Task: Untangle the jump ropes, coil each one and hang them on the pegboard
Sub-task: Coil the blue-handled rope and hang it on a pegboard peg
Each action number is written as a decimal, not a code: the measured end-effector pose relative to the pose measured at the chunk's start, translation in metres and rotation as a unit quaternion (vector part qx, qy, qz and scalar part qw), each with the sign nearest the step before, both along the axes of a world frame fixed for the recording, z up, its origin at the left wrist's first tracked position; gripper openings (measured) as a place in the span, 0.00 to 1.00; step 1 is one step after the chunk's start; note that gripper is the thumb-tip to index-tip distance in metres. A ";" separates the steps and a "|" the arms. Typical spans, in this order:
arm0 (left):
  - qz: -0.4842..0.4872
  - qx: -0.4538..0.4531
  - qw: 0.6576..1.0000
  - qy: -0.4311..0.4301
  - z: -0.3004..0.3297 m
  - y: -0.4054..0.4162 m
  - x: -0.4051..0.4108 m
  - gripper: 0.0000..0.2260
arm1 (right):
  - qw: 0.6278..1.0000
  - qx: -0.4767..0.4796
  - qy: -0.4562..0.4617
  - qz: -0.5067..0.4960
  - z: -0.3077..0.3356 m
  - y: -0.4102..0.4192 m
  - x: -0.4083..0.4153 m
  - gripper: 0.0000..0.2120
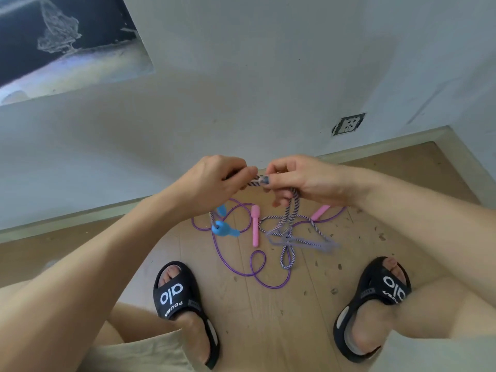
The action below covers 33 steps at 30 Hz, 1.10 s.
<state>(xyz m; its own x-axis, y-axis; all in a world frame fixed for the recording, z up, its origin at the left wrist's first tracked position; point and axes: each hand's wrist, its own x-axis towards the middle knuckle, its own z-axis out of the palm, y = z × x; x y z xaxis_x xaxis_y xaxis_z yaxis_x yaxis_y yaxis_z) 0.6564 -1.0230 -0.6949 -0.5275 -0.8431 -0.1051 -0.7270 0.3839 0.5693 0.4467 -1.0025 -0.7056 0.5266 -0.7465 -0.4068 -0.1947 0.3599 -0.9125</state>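
The job looks barely begun: the left hand and right hand both pinch the striped braided rope above the floor, working a short stretch between them, while its slack hangs in knotted loops towards the boards and its blue handles dangle below the left hand. The purple rope lies loose on the wooden floor, its pink handles beside the striped tangle. Nothing is coiled, and no pegboard is in sight. The wall stands just beyond the ropes; open floor runs back towards the sandalled feet.
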 end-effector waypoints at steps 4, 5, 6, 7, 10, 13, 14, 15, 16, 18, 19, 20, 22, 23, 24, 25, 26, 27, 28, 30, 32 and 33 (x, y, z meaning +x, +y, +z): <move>0.008 -0.002 0.999 -0.045 -0.004 -0.003 0.010 0.21 | 0.966 -0.109 0.203 0.113 0.000 -0.015 -0.029 0.10; 0.009 -0.002 0.998 -0.062 -0.006 -0.003 0.012 0.21 | 0.933 -0.143 0.296 0.144 -0.004 -0.019 -0.037 0.11; 0.012 -0.002 0.997 -0.074 -0.008 -0.003 0.013 0.21 | 0.891 -0.158 0.387 0.175 -0.007 -0.021 -0.044 0.11; 0.015 -0.002 0.996 -0.083 -0.010 -0.004 0.013 0.21 | 0.850 -0.147 0.464 0.202 -0.010 -0.022 -0.050 0.09; 0.024 0.003 0.997 -0.078 -0.009 -0.004 0.009 0.20 | 0.798 -0.098 0.543 0.243 -0.012 -0.014 -0.048 0.06; 0.029 0.020 0.999 -0.029 -0.004 -0.001 0.003 0.19 | 0.932 -0.083 0.313 0.160 -0.012 -0.009 -0.027 0.21; 0.029 0.025 0.999 -0.018 -0.004 0.001 0.001 0.19 | 0.972 -0.051 0.203 0.110 -0.008 -0.006 -0.016 0.19; 0.028 0.029 0.999 -0.011 -0.003 0.002 -0.001 0.19 | 0.990 -0.022 0.119 0.071 -0.006 -0.003 -0.008 0.14; 0.029 0.033 0.999 -0.005 -0.003 0.003 -0.003 0.19 | 0.997 -0.004 0.064 0.046 -0.003 -0.001 -0.001 0.10; 0.032 0.046 0.998 0.015 -0.003 0.004 -0.004 0.19 | 0.999 -0.003 0.035 0.027 0.000 0.001 0.005 0.13; 0.032 0.055 0.997 0.031 -0.002 0.004 -0.004 0.19 | 0.999 -0.016 0.039 0.021 0.000 0.000 0.004 0.15; 0.030 0.063 0.996 0.047 -0.002 0.004 -0.004 0.19 | 0.999 -0.029 0.042 0.013 0.003 -0.001 0.004 0.15; 0.011 0.059 0.997 0.056 -0.003 0.005 -0.003 0.17 | 0.998 -0.038 0.041 -0.004 0.010 -0.005 0.000 0.15; -0.008 0.040 0.998 0.048 -0.004 0.005 -0.002 0.16 | 0.998 -0.038 0.041 -0.012 0.013 -0.007 -0.003 0.16; -0.029 0.009 0.999 0.035 -0.006 0.005 0.000 0.14 | 0.998 -0.035 0.041 -0.019 0.016 -0.009 -0.005 0.16; -0.048 -0.031 0.998 0.021 -0.008 0.005 0.002 0.13 | 0.999 -0.030 0.038 -0.024 0.019 -0.010 -0.008 0.16; -0.065 -0.077 0.995 0.005 -0.011 0.004 0.004 0.12 | 0.999 -0.024 0.033 -0.025 0.021 -0.011 -0.010 0.16; -0.075 -0.123 0.989 -0.012 -0.013 0.001 0.006 0.12 | 0.999 -0.019 0.027 -0.024 0.023 -0.011 -0.012 0.16; -0.074 -0.161 0.984 -0.019 -0.014 -0.001 0.008 0.12 | 0.999 -0.014 0.023 -0.022 0.025 -0.011 -0.013 0.16; -0.040 -0.163 0.986 -0.005 -0.011 -0.005 0.010 0.09 | 1.000 -0.005 0.011 -0.019 0.028 -0.010 -0.013 0.16; -0.013 -0.118 0.993 0.027 -0.009 -0.005 0.009 0.08 | 1.000 -0.001 -0.003 -0.025 0.029 -0.010 -0.014 0.16; -0.009 -0.109 0.993 0.033 -0.009 -0.005 0.007 0.08 | 1.000 0.002 -0.007 -0.030 0.029 -0.010 -0.015 0.17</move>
<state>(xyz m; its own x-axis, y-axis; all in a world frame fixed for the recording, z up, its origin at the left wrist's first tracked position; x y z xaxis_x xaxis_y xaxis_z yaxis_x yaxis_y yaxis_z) 0.6638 -1.0282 -0.7040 -0.5430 -0.8319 0.1142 -0.6828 0.5166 0.5166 0.4322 -1.0127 -0.6765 0.4875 -0.7752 -0.4019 -0.1594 0.3735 -0.9138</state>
